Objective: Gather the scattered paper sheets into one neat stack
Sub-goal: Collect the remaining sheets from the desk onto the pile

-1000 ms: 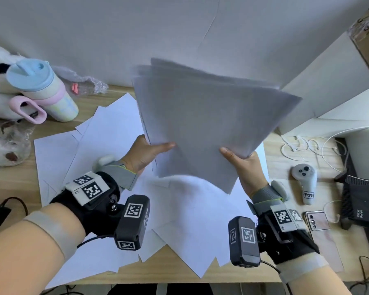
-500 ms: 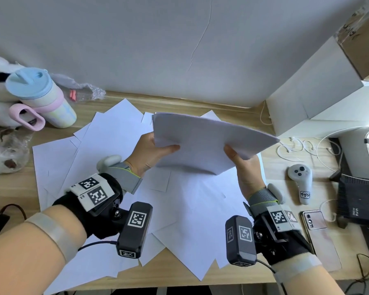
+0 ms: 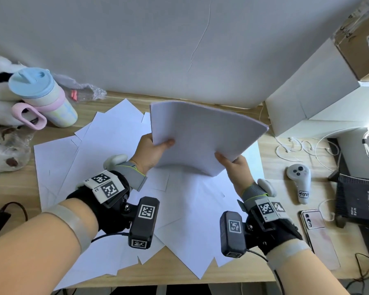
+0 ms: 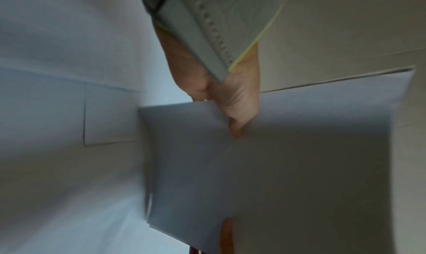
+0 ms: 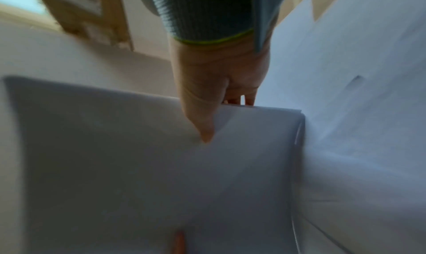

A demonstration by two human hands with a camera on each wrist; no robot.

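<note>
Partly done, judging by the layout: a bundle of sheets is held up off the desk, pinched at its near-left edge by the left hand and at its near-right corner by the right hand, thumbs on top and the other fingers curled underneath. The bundle is bowed, and its edges look roughly squared in the head view. Left to do: many loose sheets are spread over the desk directly below and to the left of the bundle, overlapping at odd angles, some poking past the desk's near edge. These are not yet collected, so more than half the job is judged open. How many sheets the bundle holds cannot be told. Both wrist views are blurred; only a thumb on grey paper is made out, and fingers under the bundle are mostly hidden. Loose sheets beneath the bundle are partly covered.
</note>
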